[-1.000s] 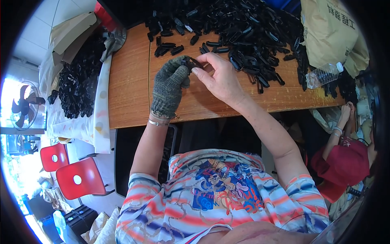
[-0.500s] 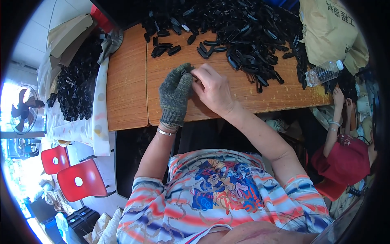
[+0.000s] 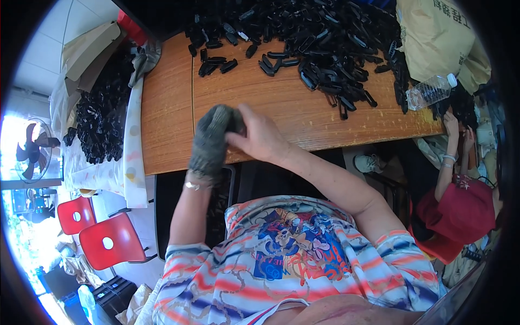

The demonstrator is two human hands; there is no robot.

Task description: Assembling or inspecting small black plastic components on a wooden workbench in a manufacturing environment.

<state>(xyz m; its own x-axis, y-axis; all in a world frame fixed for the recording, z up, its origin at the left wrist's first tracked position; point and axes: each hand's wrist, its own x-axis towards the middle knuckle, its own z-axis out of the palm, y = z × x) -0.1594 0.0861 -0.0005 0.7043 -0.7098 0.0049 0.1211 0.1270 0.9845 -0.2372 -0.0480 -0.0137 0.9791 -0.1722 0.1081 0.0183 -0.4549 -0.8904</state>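
My left hand (image 3: pixel 212 138), in a grey-green knitted glove, is held above the near edge of the wooden table (image 3: pixel 162 108), its fingers curled in and somewhat blurred. Against it presses my bare right hand (image 3: pixel 261 134), thumb and fingers closed at the glove's fingertips. Whatever lies between the two hands is hidden. Beyond them, a few small black plastic parts (image 3: pixel 216 64) lie apart from a large heap of similar parts (image 3: pixel 330 43) at the back of the table.
At the right stand a brown paper sack (image 3: pixel 433 40) and a clear plastic bottle (image 3: pixel 430 93). A co-worker's hands (image 3: pixel 452 127) reach in there. More black pieces (image 3: pixel 103 114) fill a lined container at the left, near red chairs (image 3: pixel 111 241). A black bin (image 3: pixel 216 208) sits below the table edge.
Both hands have moved left and nearer to me, staying together. The gloved left hand has turned, its fingers curling inward. The heap of parts looks the same.
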